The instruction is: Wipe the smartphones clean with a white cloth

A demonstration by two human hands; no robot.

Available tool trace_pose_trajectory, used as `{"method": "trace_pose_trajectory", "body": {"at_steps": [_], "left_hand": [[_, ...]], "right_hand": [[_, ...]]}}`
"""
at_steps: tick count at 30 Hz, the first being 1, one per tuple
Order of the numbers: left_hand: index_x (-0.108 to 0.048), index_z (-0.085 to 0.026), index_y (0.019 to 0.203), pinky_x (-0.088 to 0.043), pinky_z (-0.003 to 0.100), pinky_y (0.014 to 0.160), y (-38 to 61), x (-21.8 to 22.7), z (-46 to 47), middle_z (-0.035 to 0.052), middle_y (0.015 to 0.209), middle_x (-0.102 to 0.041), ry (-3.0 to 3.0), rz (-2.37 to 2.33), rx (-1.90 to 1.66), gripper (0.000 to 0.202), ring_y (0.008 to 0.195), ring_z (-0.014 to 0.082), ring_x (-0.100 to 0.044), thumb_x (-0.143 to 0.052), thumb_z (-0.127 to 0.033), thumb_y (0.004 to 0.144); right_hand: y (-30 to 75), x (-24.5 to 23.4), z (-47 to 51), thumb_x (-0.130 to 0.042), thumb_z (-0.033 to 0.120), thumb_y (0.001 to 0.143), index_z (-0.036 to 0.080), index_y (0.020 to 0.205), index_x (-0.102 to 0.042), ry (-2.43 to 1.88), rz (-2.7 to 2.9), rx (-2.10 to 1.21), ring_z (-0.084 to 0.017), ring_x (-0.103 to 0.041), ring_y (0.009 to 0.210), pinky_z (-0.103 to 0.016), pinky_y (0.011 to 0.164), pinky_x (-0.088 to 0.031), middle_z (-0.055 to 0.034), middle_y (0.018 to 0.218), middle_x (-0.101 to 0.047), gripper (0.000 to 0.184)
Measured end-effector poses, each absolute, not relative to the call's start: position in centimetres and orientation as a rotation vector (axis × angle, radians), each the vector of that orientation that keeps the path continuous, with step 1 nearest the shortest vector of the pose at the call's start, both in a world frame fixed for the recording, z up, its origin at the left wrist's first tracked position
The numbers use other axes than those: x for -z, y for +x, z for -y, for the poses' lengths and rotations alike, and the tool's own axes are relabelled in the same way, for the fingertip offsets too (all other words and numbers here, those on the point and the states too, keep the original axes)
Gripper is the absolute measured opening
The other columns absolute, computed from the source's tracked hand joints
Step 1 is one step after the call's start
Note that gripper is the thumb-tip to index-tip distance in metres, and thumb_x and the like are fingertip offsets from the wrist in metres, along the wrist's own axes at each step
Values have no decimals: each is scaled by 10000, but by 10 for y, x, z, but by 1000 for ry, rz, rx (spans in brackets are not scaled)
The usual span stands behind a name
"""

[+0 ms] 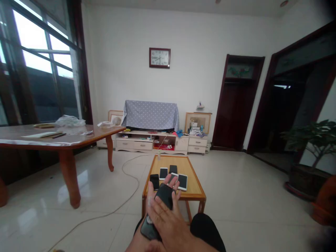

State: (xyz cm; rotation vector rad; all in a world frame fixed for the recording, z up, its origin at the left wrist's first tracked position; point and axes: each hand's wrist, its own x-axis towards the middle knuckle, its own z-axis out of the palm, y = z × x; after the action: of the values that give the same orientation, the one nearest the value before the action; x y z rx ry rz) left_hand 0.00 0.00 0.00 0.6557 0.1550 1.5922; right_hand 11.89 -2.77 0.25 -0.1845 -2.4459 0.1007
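Observation:
My right hand [168,220] lies over a black phone [164,196] held above my lap, its fingers stretched out and spread across the phone's back. My left hand [136,245] is underneath, mostly hidden, and supports the phone's lower end. Just beyond stands a small wooden table [193,187] with several phones lying flat on it: a black one [154,181] at the left, a white one [163,173], another black one [173,169] and a white one [182,182] at the right.
A large wooden table [65,138] with papers and a plastic bag stands at the left. A cable [131,175] trails over the tiled floor. A low TV cabinet [147,141] lines the far wall, a potted plant [312,154] stands at the right, and my knee [207,231] is in black.

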Motion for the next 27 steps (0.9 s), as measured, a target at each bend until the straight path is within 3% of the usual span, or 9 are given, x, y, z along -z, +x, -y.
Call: {"method": "trace_pose_trajectory", "body": {"at_steps": [3, 6, 11, 17, 20, 23, 27], "left_hand": [[-558, -232, 1419, -228, 516, 1198, 1, 0, -5, 133, 1477, -562, 659, -141, -1609, 862, 1479, 320, -343, -266, -827, 868], [-574, -204, 1405, -192, 565, 1208, -12, 3, -9, 169, 1495, -534, 641, -114, -1583, 906, 1484, 341, -330, -283, -852, 842], [-508, -217, 1461, -126, 576, 1226, -24, 13, -13, 145, 1579, -430, 615, 6, -1481, 898, 1536, 313, -192, -254, -838, 864], [-477, -255, 1487, -73, 538, 1243, -11, 16, -19, 115, 1594, -415, 709, 73, -1481, 886, 1545, 304, -159, -234, -837, 864], [-487, -262, 1480, -45, 568, 1240, -19, 12, -15, 121, 1595, -413, 728, 50, -1480, 868, 1544, 307, -173, -207, -822, 879], [-477, -260, 1485, -46, 559, 1244, -31, 8, -9, 114, 1615, -378, 724, 33, -1491, 830, 1550, 294, -152, -221, -792, 902], [-468, -249, 1488, -74, 539, 1248, -38, 5, -10, 96, 1630, -353, 741, 24, -1486, 735, 1548, 284, -161, -265, -701, 945]], "right_hand": [[129, -26, 13, -488, 620, 981, 245, 1608, -214, -421, 2448, -113, -366, -281, 1501, -705, 1174, 82, -133, 1620, -306, 781], [136, -22, 11, -482, 618, 984, 203, 1611, -201, -469, 2446, -43, -363, -274, 1503, -696, 1178, 81, -157, 1623, -281, 802], [129, 9, 30, -492, 732, 915, 166, 1599, -236, -145, 2413, 96, -350, -393, 1451, -647, 1185, 120, -167, 1550, -417, 924], [129, -27, 20, -509, 620, 971, 205, 1596, -256, -376, 2414, 18, -331, -312, 1493, -639, 1190, 122, -118, 1604, -342, 792], [135, -24, 18, -534, 580, 976, 199, 1601, -246, -446, 2404, -16, -352, -307, 1491, -662, 1185, 94, -140, 1604, -326, 787], [136, 3, 23, -577, 548, 962, 200, 1604, -247, -269, 2426, -66, -361, -326, 1479, -660, 1207, -53, -151, 1586, -357, 801], [130, 31, 27, -530, 332, 1006, 229, 1571, -349, -169, 2298, -330, -302, -336, 1482, -505, 1184, -356, -125, 1590, -381, 602]]}}
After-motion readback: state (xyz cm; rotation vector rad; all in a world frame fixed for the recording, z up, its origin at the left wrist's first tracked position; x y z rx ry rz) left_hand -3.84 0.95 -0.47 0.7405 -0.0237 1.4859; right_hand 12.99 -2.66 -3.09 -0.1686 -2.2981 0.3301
